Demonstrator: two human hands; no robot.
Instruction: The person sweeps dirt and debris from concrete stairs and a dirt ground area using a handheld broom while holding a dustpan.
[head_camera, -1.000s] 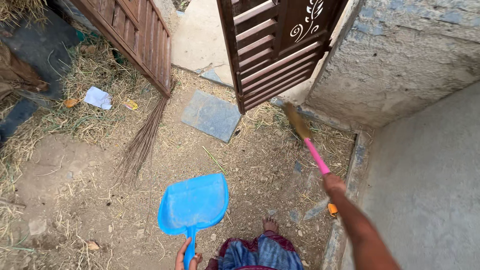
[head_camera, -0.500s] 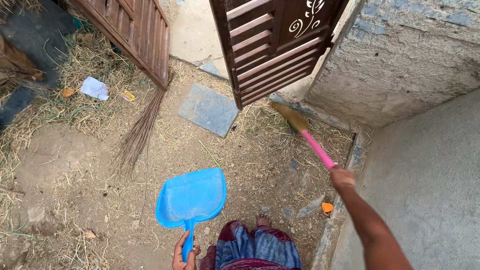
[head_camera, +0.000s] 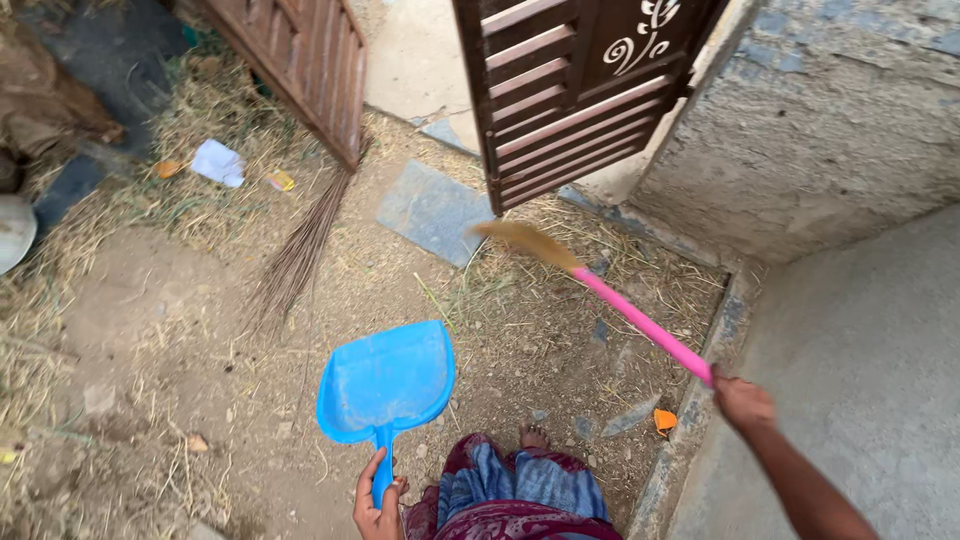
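My left hand (head_camera: 376, 505) grips the handle of a blue plastic dustpan (head_camera: 388, 381), held level above the dirt ground in front of me. My right hand (head_camera: 741, 402) holds the pink handle of a broom (head_camera: 640, 319). Its straw-coloured brush head (head_camera: 522, 240) is blurred and lifted over the dry straw near the foot of the brown gate (head_camera: 575, 90). My bare foot (head_camera: 533, 436) and patterned skirt (head_camera: 515, 495) show at the bottom.
A stick broom (head_camera: 300, 250) leans at the second gate leaf (head_camera: 300, 60). A grey flat stone (head_camera: 432, 210) lies on the ground. White paper (head_camera: 219, 162) and small litter lie in the straw at left. A concrete wall (head_camera: 830, 130) and slab (head_camera: 860, 380) stand right.
The broom head has swung left and now lies further from the wall. The dustpan stays in my left hand, roughly in the same place. The view has shifted slightly.
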